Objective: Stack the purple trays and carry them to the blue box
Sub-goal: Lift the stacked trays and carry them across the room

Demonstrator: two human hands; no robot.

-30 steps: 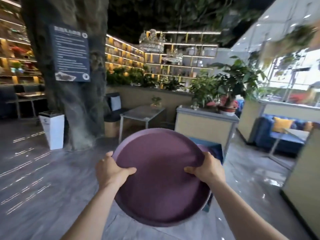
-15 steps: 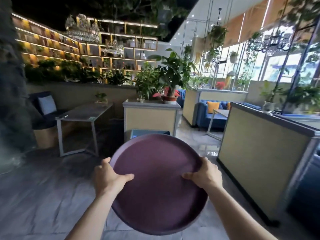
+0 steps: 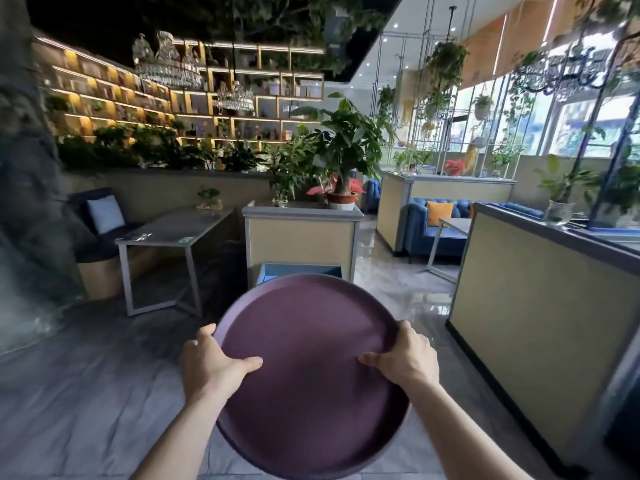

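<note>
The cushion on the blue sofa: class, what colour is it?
Orange-yellow. The cushion on the blue sofa shows best in the head view.

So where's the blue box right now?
Head view, centre: the blue box sits on the floor against the beige planter stand, just beyond the far rim of the held tray.

A grey table (image 3: 173, 230) stands beside a planter counter (image 3: 301, 237).

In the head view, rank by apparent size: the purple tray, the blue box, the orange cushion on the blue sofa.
1. purple tray, largest, though it is nearest the camera.
2. blue box, mostly hidden behind the tray.
3. orange cushion, smallest and farthest away.
</note>
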